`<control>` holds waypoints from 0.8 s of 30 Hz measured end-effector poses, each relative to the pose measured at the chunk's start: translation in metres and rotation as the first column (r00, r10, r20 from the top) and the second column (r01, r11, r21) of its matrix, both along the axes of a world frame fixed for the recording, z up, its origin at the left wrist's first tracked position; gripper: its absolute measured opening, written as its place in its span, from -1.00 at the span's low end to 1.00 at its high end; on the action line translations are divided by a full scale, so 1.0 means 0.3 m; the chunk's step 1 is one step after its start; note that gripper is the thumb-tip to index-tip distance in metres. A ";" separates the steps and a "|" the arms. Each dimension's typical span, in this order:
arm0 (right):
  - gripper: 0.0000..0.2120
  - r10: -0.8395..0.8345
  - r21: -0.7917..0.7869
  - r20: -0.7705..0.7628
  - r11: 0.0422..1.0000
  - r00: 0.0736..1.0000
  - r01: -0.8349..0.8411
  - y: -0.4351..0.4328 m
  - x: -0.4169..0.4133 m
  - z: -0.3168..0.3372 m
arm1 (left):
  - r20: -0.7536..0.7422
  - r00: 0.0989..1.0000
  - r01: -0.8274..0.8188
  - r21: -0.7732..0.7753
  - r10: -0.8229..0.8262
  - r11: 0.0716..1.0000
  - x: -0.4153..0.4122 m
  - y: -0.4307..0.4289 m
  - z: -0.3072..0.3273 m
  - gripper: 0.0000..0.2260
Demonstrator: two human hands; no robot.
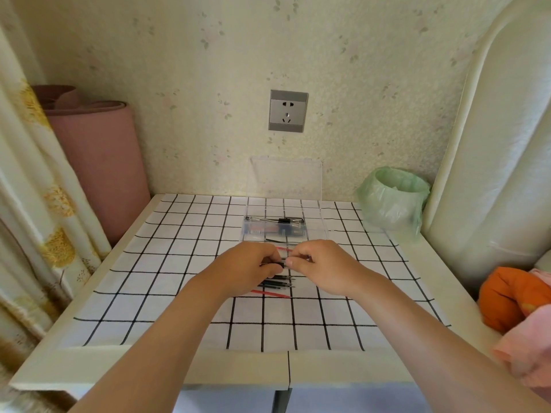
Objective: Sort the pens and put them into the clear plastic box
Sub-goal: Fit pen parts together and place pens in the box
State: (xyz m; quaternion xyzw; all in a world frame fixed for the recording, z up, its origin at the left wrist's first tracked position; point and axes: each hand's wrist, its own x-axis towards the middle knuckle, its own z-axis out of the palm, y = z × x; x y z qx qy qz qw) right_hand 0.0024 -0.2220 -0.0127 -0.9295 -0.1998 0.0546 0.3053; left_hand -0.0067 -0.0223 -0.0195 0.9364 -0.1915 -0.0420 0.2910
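While pinching a black pen crosswise just above the checked tablecloth, gripped one end with the left hand and the other with the right hand, both close together, knuckles nearly meeting. Judged it light, thin and stiff. Smooth barrel, likely to roll or slip, so best taken with a fingertip pinch at mid-barrel or at both ends. Nothing delicate about it, bar perhaps the tip.

Saw a loose cluster of black pens lying on the cloth just under and nearer than the fingers, with a red pen along its near edge. Spotted a second red pen just beyond the fingertips, between hands and box. Found the clear plastic box near, straight ahead, its lid standing open against the wall. Made out several pens and perhaps a black clip inside, too blurred to sort.

Noted, further out, a green-bagged bin at the table's far right corner, a wall socket above the box, a rolled pink mat to the left, and orange cloth at the right edge.
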 end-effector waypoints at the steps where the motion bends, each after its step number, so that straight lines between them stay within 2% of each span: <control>1: -0.81 0.005 -0.008 -0.020 1.000 1.000 -0.005 0.000 0.000 -0.001 | 0.000 1.000 0.002 0.000 -0.002 1.000 0.000 0.001 -0.001 -0.90; 9: -0.92 -0.007 -0.004 -0.006 1.000 1.000 0.007 -0.004 0.001 0.006 | 0.007 1.000 -0.011 0.005 0.011 1.000 0.001 0.002 0.000 -0.89; 13: -0.76 0.000 -0.018 -0.099 1.000 0.995 -0.002 -0.004 -0.002 0.011 | 0.029 1.000 -0.007 0.013 0.007 1.000 0.000 0.001 0.002 -0.89; 19: -0.94 -0.007 0.027 -0.022 1.000 1.000 0.008 -0.010 -0.003 0.011 | 0.032 0.999 -0.007 0.010 0.007 1.000 -0.003 -0.001 0.007 -0.88; 24: -0.74 -0.009 -0.036 -0.069 0.999 0.998 0.006 -0.008 0.000 0.011 | 0.041 0.999 -0.007 0.005 0.007 1.000 -0.004 -0.006 0.009 -0.89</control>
